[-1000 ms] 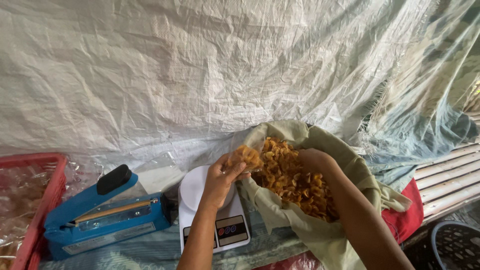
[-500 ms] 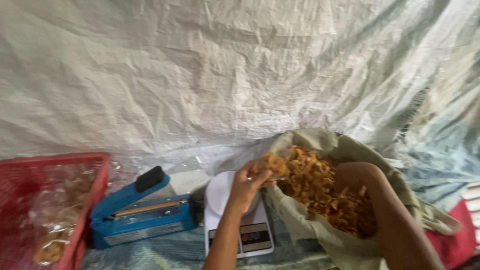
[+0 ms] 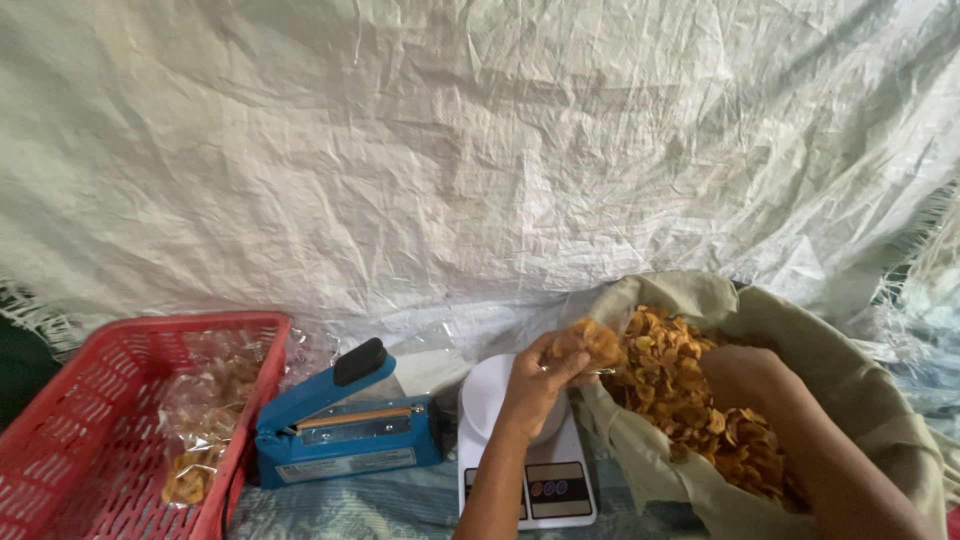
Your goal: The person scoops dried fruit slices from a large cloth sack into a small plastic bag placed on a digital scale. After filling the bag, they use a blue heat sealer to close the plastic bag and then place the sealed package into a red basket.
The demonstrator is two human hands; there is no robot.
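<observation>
Seen from the head camera, the left hand (image 3: 535, 385) hovers over the white kitchen scale (image 3: 500, 440), its fingers pinched together on a small clump of golden fried chips (image 3: 590, 342) lifted just clear of the heap. That heap of chips (image 3: 690, 395) fills the open mouth of a pale green sack (image 3: 850, 370) standing on the right, its near edge folded down beside the scale. The right hand (image 3: 745, 375) is sunk among the chips inside the sack, and whether its fingers are spread or closed cannot be told, since the chips cover them. The relation that counts is a short one: the pinched clump sits at the sack's left lip, right of and just above the scale's round platform, so the left hand is by far the nearer to the scale, while the right hand lies deeper and further right. Left of the scale rests a blue heat sealer (image 3: 340, 425) with a black handle knob, its long bar running left to right. Further left, a red plastic basket (image 3: 90, 430) holds clear bags of chips (image 3: 205, 420). A crinkled white woven sheet (image 3: 450, 150) hangs across the far side.
</observation>
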